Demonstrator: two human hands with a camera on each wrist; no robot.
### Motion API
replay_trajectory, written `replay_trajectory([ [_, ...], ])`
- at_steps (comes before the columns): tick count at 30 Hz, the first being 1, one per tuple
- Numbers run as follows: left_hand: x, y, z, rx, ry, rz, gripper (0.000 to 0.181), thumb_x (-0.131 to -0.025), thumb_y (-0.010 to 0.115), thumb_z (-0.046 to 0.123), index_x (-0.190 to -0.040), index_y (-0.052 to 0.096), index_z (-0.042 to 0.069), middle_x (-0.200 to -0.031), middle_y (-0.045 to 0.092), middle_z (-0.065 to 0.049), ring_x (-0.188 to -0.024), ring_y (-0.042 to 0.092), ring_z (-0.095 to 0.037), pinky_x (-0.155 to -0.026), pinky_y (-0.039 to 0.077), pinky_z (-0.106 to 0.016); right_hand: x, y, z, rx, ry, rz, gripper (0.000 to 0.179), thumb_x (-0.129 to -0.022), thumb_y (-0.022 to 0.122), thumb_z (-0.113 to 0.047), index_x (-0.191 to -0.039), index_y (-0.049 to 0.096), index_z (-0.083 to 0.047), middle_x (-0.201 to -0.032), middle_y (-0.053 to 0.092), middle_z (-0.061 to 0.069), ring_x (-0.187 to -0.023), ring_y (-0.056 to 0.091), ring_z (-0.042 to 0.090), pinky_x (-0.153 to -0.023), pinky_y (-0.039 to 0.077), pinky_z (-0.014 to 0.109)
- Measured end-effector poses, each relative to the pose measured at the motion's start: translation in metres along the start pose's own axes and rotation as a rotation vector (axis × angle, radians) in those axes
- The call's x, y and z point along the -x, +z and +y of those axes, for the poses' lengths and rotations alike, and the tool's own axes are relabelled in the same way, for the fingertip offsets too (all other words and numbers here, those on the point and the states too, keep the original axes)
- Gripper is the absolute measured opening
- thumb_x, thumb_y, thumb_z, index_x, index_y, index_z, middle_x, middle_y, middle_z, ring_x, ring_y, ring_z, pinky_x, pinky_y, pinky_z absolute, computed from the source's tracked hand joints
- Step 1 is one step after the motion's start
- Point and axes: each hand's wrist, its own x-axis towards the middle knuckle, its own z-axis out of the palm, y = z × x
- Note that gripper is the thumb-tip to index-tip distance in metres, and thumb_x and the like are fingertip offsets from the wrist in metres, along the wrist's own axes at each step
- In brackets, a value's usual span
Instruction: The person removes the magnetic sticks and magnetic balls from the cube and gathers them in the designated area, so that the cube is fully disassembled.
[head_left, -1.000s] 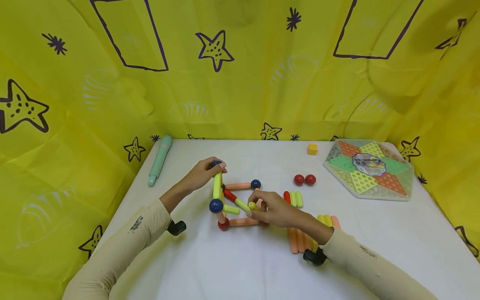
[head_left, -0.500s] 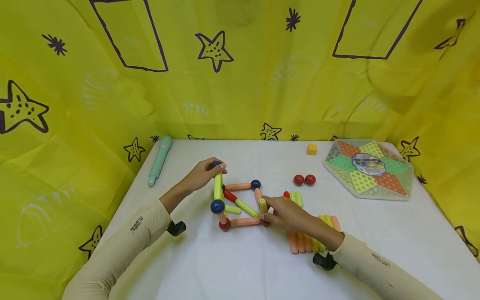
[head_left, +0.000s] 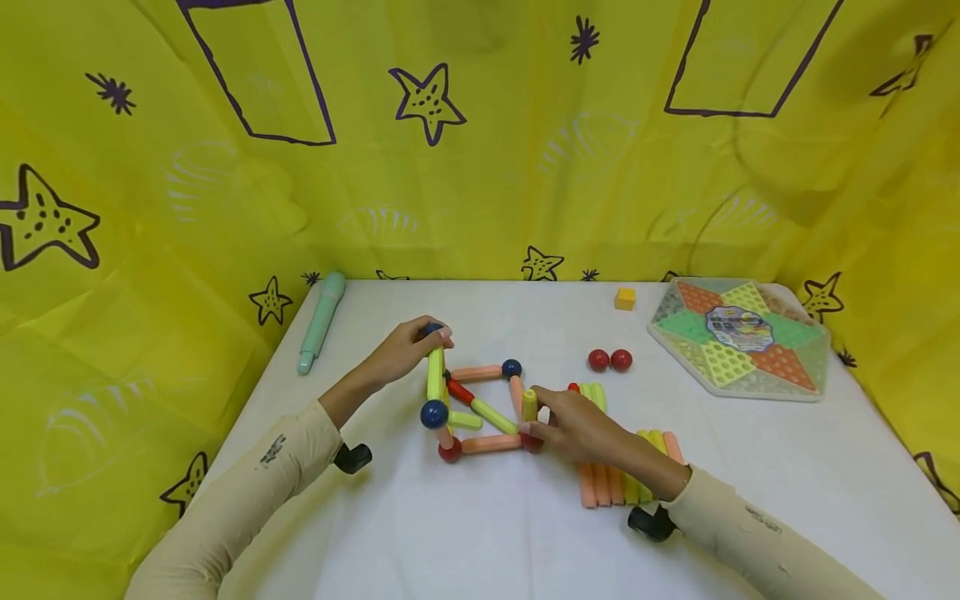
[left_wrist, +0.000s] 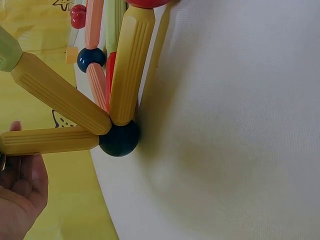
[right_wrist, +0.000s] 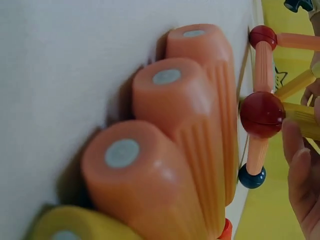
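Note:
My left hand (head_left: 405,346) grips the blue ball (head_left: 432,328) at the far upper corner of a frame built from magnetic rods and balls. A pale green rod (head_left: 436,373) runs from there to a nearer blue ball (head_left: 434,414). In the left wrist view, the left hand's (left_wrist: 25,195) fingers are at the end of a yellow rod (left_wrist: 52,140). My right hand (head_left: 576,422) pinches a yellow magnetic rod (head_left: 529,406), held upright over the red ball (head_left: 532,444) at the near right corner. In the right wrist view, the rod (right_wrist: 302,120) meets that red ball (right_wrist: 262,115).
Salmon rods (head_left: 587,485) and yellow rods lie in a row right of the frame, partly under the right forearm. Two red balls (head_left: 609,360), a yellow cube (head_left: 625,298) and a hexagonal game board (head_left: 738,337) are farther back. A mint-green microphone-shaped object (head_left: 321,323) lies at left.
My right hand has moved rightward with the yellow rod, from over the frame's inside to the red corner ball, and the rod has turned more upright. My left hand stays put.

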Motion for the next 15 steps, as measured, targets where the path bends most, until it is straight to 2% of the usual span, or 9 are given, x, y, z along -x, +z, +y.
replay_trajectory([
  [3, 0.0, 0.001, 0.0, -0.001, -0.005, -0.003, 0.048, -0.106, 0.048, 0.041, -0.13, 0.056, 0.0, -0.123, 0.067, -0.019, -0.118, 0.062, -0.029, -0.105, 0.045, -0.048, 0.005, -0.004, 0.002, -0.064, -0.037, 0.014, 0.013, -0.097, 0.069, -0.025, -0.096, 0.057, -0.018, -0.081, 0.067, -0.001, -0.058, 0.05, 0.008, -0.052, 0.04, 0.021],
  [6, 0.0, 0.002, 0.001, -0.006, -0.006, -0.004, 0.047, -0.106, 0.048, 0.042, -0.129, 0.057, 0.001, -0.124, 0.067, -0.02, -0.118, 0.061, -0.029, -0.106, 0.044, -0.049, 0.008, -0.007, 0.004, -0.104, -0.05, 0.008, 0.01, -0.099, 0.065, -0.023, -0.1, 0.056, -0.018, -0.099, 0.072, 0.002, -0.06, 0.053, 0.007, -0.055, 0.043, 0.021],
  [8, -0.001, 0.003, 0.001, -0.005, -0.008, -0.006, 0.047, -0.106, 0.049, 0.042, -0.129, 0.057, 0.002, -0.123, 0.067, -0.018, -0.118, 0.061, -0.029, -0.106, 0.044, -0.049, 0.008, -0.007, 0.004, -0.107, -0.039, -0.003, 0.012, -0.1, 0.064, -0.024, -0.102, 0.055, -0.017, -0.103, 0.072, 0.005, -0.061, 0.054, 0.008, -0.057, 0.046, 0.022],
  [12, -0.002, 0.004, 0.002, -0.01, -0.001, -0.015, 0.05, -0.106, 0.048, 0.042, -0.131, 0.055, -0.001, -0.121, 0.068, -0.016, -0.12, 0.061, -0.031, -0.107, 0.044, -0.049, 0.008, -0.009, 0.004, -0.094, -0.009, -0.015, 0.015, -0.1, 0.064, -0.027, -0.103, 0.053, -0.017, -0.101, 0.071, 0.006, -0.061, 0.054, 0.009, -0.057, 0.046, 0.023],
  [15, -0.003, 0.005, 0.003, -0.014, -0.002, -0.014, 0.05, -0.106, 0.049, 0.041, -0.131, 0.055, -0.001, -0.121, 0.068, -0.015, -0.12, 0.061, -0.031, -0.107, 0.044, -0.05, 0.009, -0.012, 0.005, -0.081, -0.023, -0.003, 0.015, -0.098, 0.066, -0.027, -0.1, 0.055, -0.017, -0.087, 0.067, 0.004, -0.06, 0.053, 0.01, -0.055, 0.045, 0.023],
])
